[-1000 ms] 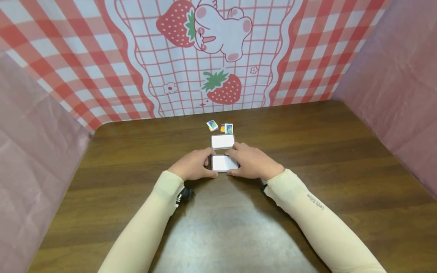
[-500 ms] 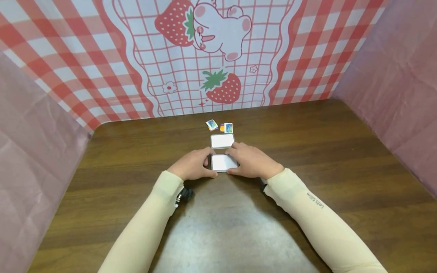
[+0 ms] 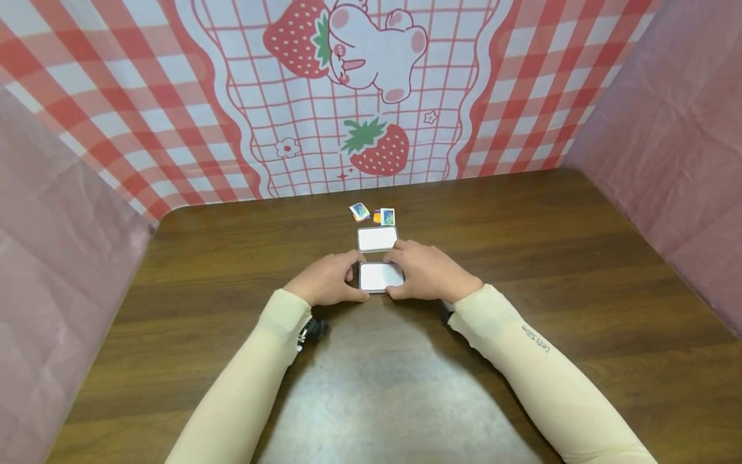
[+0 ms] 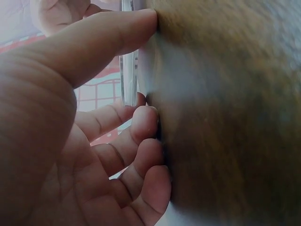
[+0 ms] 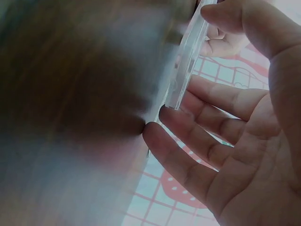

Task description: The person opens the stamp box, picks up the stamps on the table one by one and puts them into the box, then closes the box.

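A flat, rectangular clear-edged case (image 3: 380, 277) with a white face lies on the wooden table in the head view. My left hand (image 3: 328, 280) grips its left end, thumb at the near edge and fingers at the far edge. At the right end my right hand (image 3: 430, 272) holds it the same way. Both wrist views show the case (image 4: 129, 80) edge-on between thumb and fingers, with fingertips down at the table. Just beyond it lies a second white-faced case (image 3: 377, 239), close by my right fingertips.
Behind the cases lie two small groups of colourful picture pieces, a left one (image 3: 359, 211) and a right one (image 3: 387, 216). A red-and-white checked cloth (image 3: 510, 129) with strawberries hangs at the table's back edge. Pink cloths (image 3: 666, 148) hang at both sides.
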`<state>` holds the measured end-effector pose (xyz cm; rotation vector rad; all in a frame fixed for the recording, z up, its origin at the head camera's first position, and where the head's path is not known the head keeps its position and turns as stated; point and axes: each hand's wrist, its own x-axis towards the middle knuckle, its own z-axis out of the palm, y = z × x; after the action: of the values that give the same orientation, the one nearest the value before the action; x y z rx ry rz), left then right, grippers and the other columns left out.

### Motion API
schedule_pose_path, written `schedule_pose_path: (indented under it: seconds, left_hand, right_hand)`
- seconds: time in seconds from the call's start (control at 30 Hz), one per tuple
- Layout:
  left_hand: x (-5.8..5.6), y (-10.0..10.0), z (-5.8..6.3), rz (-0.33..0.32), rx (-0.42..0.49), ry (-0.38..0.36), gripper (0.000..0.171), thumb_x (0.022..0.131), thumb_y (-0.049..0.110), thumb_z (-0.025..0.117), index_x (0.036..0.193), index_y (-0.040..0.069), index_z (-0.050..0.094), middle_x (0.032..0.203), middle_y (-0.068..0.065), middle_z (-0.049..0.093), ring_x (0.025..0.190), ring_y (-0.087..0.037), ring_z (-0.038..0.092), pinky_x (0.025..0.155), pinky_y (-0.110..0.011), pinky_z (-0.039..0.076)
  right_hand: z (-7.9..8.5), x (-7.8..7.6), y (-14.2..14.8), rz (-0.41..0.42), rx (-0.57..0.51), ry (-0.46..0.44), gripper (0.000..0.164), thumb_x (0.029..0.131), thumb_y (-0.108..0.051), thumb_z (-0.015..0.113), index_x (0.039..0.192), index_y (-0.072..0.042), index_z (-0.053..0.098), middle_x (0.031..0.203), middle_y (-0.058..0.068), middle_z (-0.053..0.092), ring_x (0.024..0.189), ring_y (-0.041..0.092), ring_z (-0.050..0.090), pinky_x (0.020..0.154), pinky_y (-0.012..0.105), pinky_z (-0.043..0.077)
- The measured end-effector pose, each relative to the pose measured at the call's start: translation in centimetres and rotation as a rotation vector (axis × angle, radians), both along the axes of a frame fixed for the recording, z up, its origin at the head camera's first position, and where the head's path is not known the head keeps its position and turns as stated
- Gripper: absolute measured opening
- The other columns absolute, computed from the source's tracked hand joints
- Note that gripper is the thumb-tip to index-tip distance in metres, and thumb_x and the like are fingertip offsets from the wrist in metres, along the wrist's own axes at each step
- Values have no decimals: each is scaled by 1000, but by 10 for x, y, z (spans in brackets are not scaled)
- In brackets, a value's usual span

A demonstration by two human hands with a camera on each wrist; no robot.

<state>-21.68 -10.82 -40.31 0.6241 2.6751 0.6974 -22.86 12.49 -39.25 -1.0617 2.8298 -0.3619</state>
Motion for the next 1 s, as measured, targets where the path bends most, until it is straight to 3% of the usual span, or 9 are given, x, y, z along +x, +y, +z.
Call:
schedule_pose_path:
  seconds: [0.3,0.67,1.0]
  left_hand:
    - [2,-1,1,-6,13,14,55,86,40,85,129,17,58,95,-3,60,84,-18,54,75,-35,46]
    - [2,-1,0,6,19,-17,58,85,41,86,129,17,58,96,-3,60,85,-19,54,75,-34,45]
    - [1,-2,1,14,30,-33,57,87,42,84,130,15,57,97,-4,60,84,-19,55,76,-35,46]
  right_hand:
    - [4,3,-2,1,22,-20,58,86,-41,83,131,-7,66,117,8,64,93,18,59,76,39,54]
    - [2,4,-2,22,25,57,57,82,-42,82,127,-10,69,112,7,64,90,19,59,69,39,54]
    - [0,3,-3,1,-15,-32,49,90,-41,76,129,-11,69,112,4,65,85,15,59,70,36,51]
